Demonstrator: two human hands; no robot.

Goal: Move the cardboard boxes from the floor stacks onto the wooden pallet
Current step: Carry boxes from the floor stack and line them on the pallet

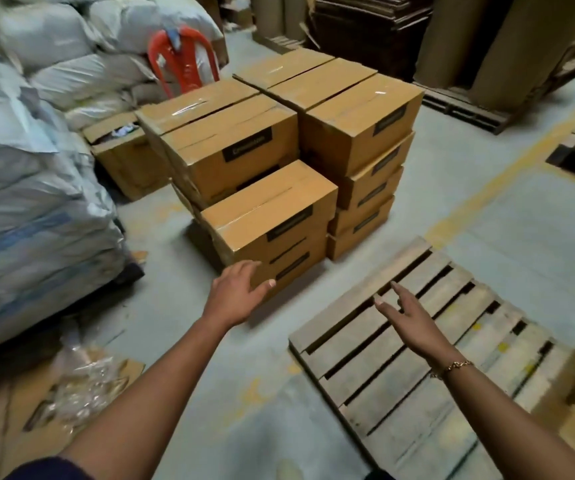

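**Both hands reaching, nothing held; boxes stacked on the floor beside the pallet**

Left hand (pixel 235 294): fingers straight and slightly spread, palm turned toward the lower corner of the near stack (pixel 268 216). The fingertips overlap the bottom box's edge; I cannot tell whether they touch it. It grips nothing.

Right hand (pixel 414 320): fingers straight and fanned, held over the far end of the wooden pallet (pixel 400 393). It grips nothing. There is a bracelet (pixel 452 367) on the wrist.

Cardboard boxes: all taped shut, with dark labels on their sides, standing on the grey floor (pixel 469 220) in close-packed stacks. The near stack is the lowest. A middle stack (pixel 230 147) rises behind it, and the tall stack (pixel 362 123) just to the right is several boxes high. More box tops show behind these.

The pallet lies flat on the floor, just to the right of the stacks, with its slats showing.

Surroundings: white sacks (pixel 36 174) are piled at the left. An open box (pixel 123 150) sits beside them, with a red plastic chair (pixel 183 57) behind. Brown cardboard rolls (pixel 493 46) stand at the back. A yellow line (pixel 493 185) crosses the floor. Crumpled clear plastic (pixel 81 379) lies at lower left.
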